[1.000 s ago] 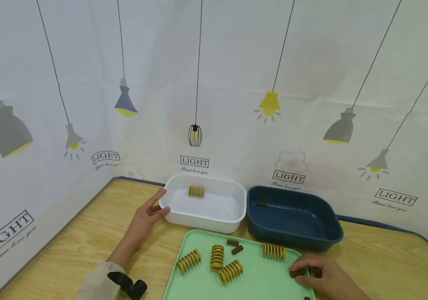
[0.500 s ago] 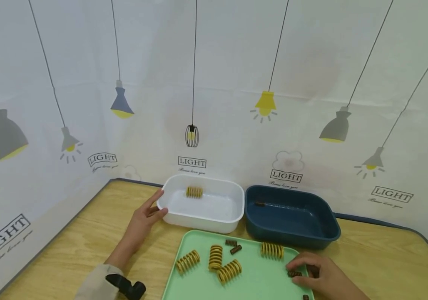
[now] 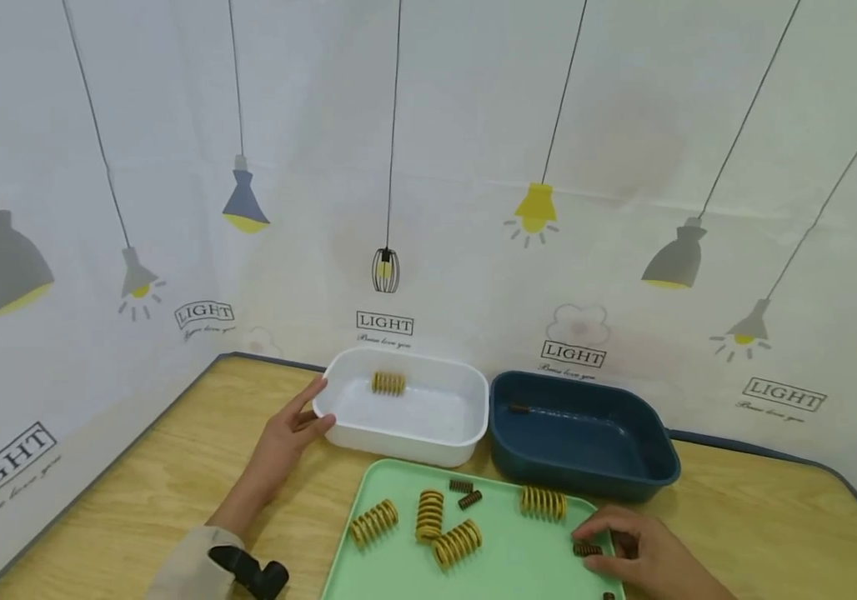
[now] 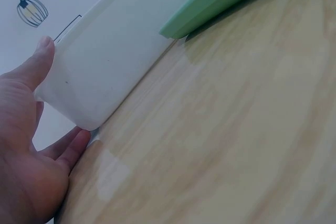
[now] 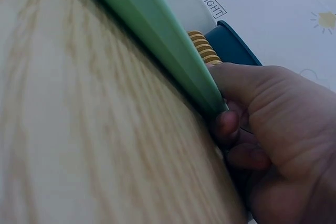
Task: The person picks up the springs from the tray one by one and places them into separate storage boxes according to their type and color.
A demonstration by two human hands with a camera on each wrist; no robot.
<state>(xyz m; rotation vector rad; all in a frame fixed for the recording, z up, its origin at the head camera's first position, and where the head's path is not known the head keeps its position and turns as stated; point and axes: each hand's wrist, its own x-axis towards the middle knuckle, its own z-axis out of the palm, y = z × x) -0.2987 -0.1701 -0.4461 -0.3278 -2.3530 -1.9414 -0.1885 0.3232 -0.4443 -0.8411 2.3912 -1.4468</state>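
Note:
My left hand (image 3: 282,442) holds the left end of a white plastic bin (image 3: 406,448), thumb and forefinger at its rim. In the left wrist view, other fingers of that hand reach the bottom corner of the bin (image 4: 105,61). At the right edge of a light green tray (image 3: 526,558), my right hand (image 3: 642,550) has a small dark coil spring (image 3: 588,550) between thumb and forefinger tips. The right wrist view hides this spring behind the tray's edge (image 5: 173,51), where other fingers of the right hand (image 5: 283,124) curl close to the rim.
Several big yellow springs (image 3: 457,543) and a few small dark springs (image 3: 462,486) lie on the tray. One yellow spring (image 3: 388,383) is inside the white bin. A dark blue bin (image 3: 578,479) beside it contains a small dark spring (image 3: 520,409). A printed curtain (image 3: 458,250) hangs behind the table.
The right thumb and forefinger have parted slightly, showing more of the small spring between them. My left hand stays on the white bin; the whole view has shifted a little.

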